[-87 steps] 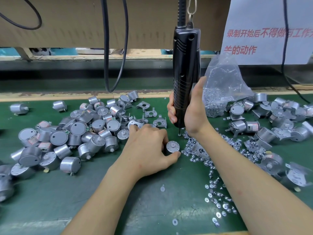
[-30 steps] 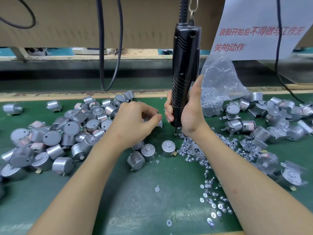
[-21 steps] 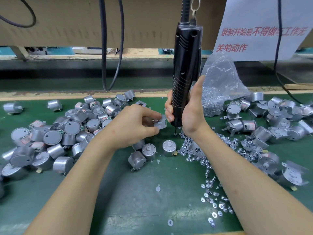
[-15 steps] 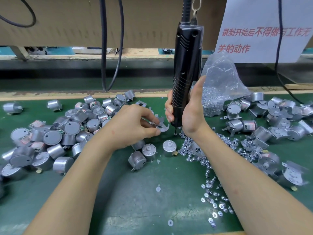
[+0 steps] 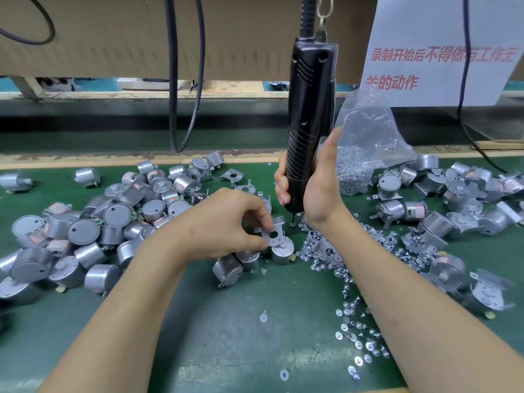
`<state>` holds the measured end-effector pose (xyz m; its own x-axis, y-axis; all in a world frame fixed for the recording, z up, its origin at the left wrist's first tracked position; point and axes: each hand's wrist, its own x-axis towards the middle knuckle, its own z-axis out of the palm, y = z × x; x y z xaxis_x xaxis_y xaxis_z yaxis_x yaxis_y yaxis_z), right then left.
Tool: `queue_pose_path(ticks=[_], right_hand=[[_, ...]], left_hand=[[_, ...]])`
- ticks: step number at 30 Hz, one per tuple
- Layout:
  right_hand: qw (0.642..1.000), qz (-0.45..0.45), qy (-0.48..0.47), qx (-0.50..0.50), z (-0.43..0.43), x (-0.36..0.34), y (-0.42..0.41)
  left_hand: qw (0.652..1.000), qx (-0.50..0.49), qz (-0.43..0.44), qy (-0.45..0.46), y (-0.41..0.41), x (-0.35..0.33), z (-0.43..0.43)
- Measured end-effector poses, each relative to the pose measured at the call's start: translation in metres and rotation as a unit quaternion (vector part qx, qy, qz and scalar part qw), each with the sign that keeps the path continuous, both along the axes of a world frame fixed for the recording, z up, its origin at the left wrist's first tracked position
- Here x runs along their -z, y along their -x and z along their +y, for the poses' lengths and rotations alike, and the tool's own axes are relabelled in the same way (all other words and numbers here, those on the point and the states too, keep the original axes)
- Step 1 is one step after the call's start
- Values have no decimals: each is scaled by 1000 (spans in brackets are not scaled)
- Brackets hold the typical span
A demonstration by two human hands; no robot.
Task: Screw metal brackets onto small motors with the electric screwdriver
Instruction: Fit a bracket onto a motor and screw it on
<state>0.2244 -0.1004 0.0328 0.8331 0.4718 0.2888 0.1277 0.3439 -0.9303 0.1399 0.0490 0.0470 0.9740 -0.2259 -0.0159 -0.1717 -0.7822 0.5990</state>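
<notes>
Metal bracket (image 5: 273, 233) pinched between thumb and fingertips of left hand (image 5: 224, 225), tilted just over the upright motor (image 5: 282, 250); not seated, no screw in. Right hand (image 5: 317, 191) wraps the hanging electric screwdriver (image 5: 310, 114), bit just beside. Bracketed motors (image 5: 402, 209) heaped right, bare motors (image 5: 113, 217) left: judged mid-batch

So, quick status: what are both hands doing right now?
Left hand pinches a bracket over an upright motor. Right hand grips the screwdriver, upright. Loose screws crowd alongside.
</notes>
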Motion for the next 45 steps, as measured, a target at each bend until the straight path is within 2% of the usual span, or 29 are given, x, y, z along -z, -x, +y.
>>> queue_pose_path(ticks=[5, 14, 27, 39, 45], right_hand=[[1000, 16, -1, 9, 0, 1, -2], [1000, 6, -6, 3, 0, -1, 0], [998, -22, -43, 50, -4, -18, 8], [996, -51, -30, 60, -9, -36, 20], [997, -35, -28, 65, -8, -39, 21]], left_hand=[[1000, -18, -3, 23, 1, -3, 1], [996, 19, -37, -76, 0, 4, -15], [989, 27, -112, -95, -4, 10, -15], [996, 19, -73, -43, -1, 5, -12], [996, 13, -68, -64, -1, 5, -12]])
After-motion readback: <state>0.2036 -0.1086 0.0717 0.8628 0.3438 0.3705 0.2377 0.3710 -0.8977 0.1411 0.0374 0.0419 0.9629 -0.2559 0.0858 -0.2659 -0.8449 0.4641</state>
